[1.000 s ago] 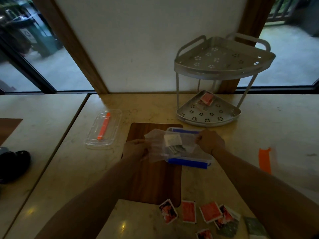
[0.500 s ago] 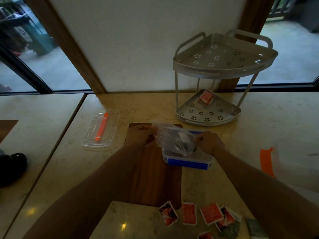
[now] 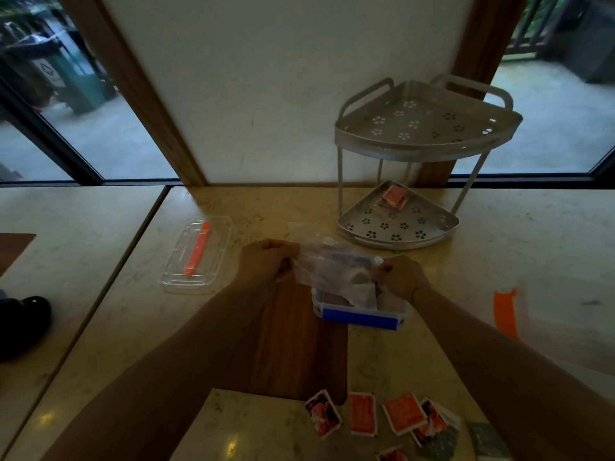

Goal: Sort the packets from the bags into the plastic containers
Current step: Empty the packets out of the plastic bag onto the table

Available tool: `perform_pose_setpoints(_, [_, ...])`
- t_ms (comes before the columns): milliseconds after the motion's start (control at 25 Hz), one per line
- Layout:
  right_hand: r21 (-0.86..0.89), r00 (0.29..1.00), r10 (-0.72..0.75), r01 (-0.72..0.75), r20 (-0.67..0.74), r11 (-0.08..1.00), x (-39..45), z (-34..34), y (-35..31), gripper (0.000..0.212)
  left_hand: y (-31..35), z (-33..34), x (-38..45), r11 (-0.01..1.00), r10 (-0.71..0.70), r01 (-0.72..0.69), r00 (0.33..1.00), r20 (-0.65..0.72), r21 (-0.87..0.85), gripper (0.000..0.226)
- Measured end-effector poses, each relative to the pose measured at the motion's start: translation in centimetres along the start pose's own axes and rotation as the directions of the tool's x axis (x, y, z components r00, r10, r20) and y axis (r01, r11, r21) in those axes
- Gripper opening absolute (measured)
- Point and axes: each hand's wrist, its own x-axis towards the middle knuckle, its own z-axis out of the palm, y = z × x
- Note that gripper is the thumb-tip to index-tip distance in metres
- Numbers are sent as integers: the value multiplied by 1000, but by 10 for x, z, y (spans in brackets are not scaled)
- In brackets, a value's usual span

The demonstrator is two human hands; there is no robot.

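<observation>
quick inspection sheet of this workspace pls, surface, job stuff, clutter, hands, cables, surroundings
surface: pale stone table with a wooden board under the forearms
job's things: clear plastic bag with packets, held over the blue-clipped container; loose packets at the near edge; clear lid with orange clip to the left
clutter: two-tier corner rack, red packets on its lower tier; orange-edged piece, far right, blurred
grippers: left hand and right hand each pinch one end of the bag
cables: nothing seen
surroundings: white wall panel, windows either side, dark object on the left table
</observation>
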Motion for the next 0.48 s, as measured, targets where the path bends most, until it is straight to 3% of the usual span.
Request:
perform_pose_setpoints(120, [9, 1000, 7, -6, -17, 1000, -8, -5, -8, 29, -2, -7, -5, 1000, 9, -9, 1000, 3, -10, 11])
perform_pose_setpoints(200, [200, 999, 54, -50, -11, 979, -15, -10, -13, 25, -7, -14, -7, 1000, -2, 2, 1000, -10, -9, 14])
perform_pose_setpoints(280, [445, 994, 103, -104, 25, 889, -26, -18, -15, 16, -16, -20, -12, 1000, -27, 27, 1000, 14, 1, 11])
perform_pose_setpoints(480, [673, 996, 84, -53, -14, 738, -49, -37, -12, 16, -54, -24, -26, 990, -141, 136, 983, 115, 49, 6])
